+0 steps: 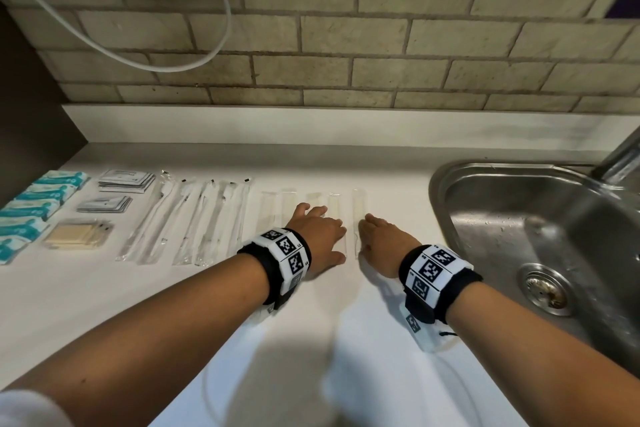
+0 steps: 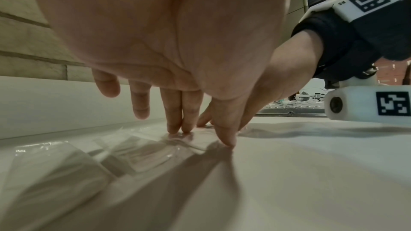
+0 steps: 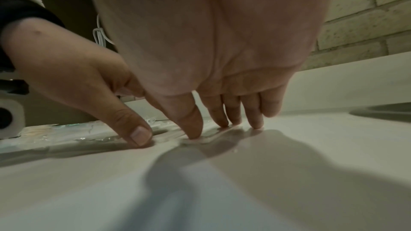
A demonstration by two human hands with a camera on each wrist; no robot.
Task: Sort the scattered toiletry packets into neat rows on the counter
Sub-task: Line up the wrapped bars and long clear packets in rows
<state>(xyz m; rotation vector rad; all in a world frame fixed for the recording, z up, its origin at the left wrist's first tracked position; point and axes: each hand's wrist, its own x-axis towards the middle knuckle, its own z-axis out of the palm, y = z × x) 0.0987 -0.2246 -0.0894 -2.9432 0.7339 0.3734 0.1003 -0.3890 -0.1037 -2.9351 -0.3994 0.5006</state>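
Several long clear packets point(image 1: 268, 215) lie side by side in a row on the white counter point(image 1: 346, 340). My left hand point(image 1: 320, 232) lies flat over the middle ones, its straight fingertips point(image 2: 177, 128) pressing the clear film point(image 2: 142, 154). Just to the right, my right hand point(image 1: 375, 236) rests on the counter beside the rightmost clear packet point(image 1: 358, 206). Its thumb point(image 3: 193, 129) and fingertips point(image 3: 255, 122) touch down on the film edge. Neither hand grips anything. The left thumb point(image 3: 140, 135) presses the counter close by.
Left of the hands lie wrapped toothbrushes point(image 1: 194, 218), white sachets point(image 1: 126, 180), grey sachets point(image 1: 105, 204), beige packets point(image 1: 78, 236) and teal packets point(image 1: 31, 208), all in rows. A steel sink point(image 1: 540, 236) with a tap point(image 1: 620, 156) sits at the right. A brick wall point(image 1: 346, 45) backs the counter.
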